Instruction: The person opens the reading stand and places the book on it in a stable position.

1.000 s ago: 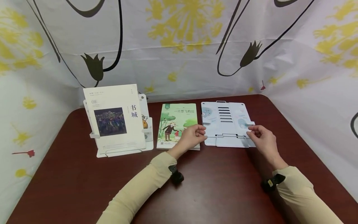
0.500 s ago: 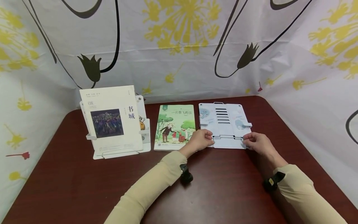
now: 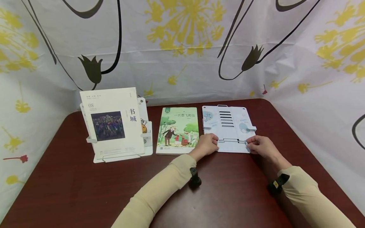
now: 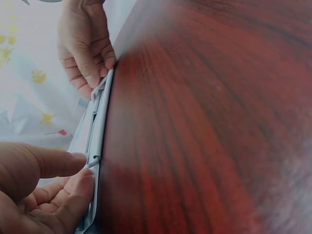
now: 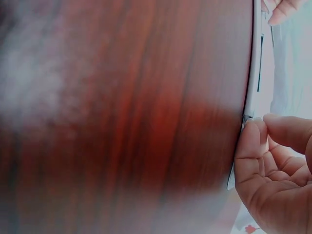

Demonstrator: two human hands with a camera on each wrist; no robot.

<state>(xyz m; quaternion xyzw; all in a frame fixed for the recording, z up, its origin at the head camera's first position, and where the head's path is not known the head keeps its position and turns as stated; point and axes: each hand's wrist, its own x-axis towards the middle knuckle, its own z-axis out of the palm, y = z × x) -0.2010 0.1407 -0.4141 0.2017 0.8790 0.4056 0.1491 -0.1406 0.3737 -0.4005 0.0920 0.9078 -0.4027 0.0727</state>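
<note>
A pale blue metal book stand (image 3: 234, 134) lies folded flat at the right of the table, with slots down its middle. Along its front edge runs a wire bar (image 4: 91, 164). My left hand (image 3: 206, 145) pinches the bar's left end between thumb and index finger, seen close up in the left wrist view. At the other end, my right hand (image 3: 263, 146) pinches the wire, its fingertips meeting at the edge in the right wrist view. Just left of the stand lies a green picture-covered book (image 3: 176, 126), close by my left hand.
At the left, a white book (image 3: 114, 98) leans upright on a second stand (image 3: 146, 146), kept by side clips and a front wire. The dark red table (image 3: 225, 190) stretches toward me. A patterned cloth (image 3: 182, 72) hangs behind and at both sides.
My left hand has moved right, from above the green book's edge onto the wire bar. My right hand has come down and slightly left from the stand's side to the bar's right end.
</note>
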